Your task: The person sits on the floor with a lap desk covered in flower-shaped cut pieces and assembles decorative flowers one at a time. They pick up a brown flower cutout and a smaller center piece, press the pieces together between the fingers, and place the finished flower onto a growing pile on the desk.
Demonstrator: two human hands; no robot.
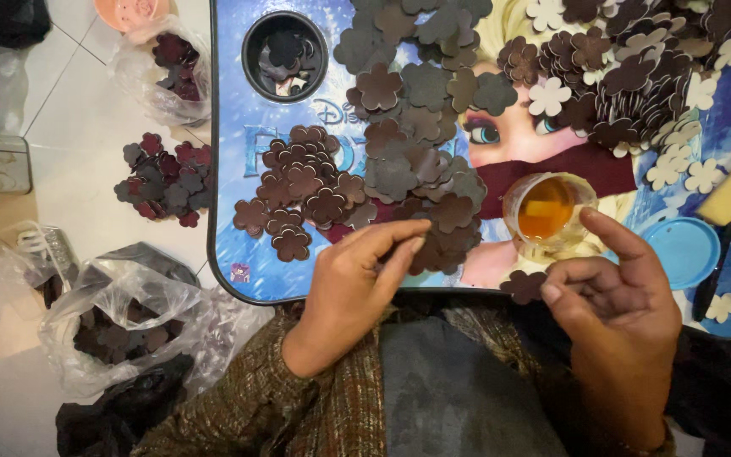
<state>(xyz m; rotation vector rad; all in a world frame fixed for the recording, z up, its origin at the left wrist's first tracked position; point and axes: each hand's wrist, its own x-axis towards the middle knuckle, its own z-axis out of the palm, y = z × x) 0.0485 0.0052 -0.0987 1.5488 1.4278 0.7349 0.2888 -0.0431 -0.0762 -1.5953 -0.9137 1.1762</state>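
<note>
Blue tray point(239, 211): cup point(547, 207) holds amber glue; black cup point(284, 56) holds flowers; hands point(357, 279) empty, loosely curled.

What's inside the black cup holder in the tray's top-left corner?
The black cup holder holds a few dark flower-shaped cutouts lying loosely overlapped. Its bottom is mostly covered by them and in shadow, so anything beneath cannot be seen.

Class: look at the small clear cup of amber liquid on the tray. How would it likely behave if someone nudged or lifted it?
The cup looks thin and open, so it probably tips or spills easily. Its amber liquid seems fairly full, so a nudge from the right hand beside it may slosh it. The glossy tray might let it slide.
</note>
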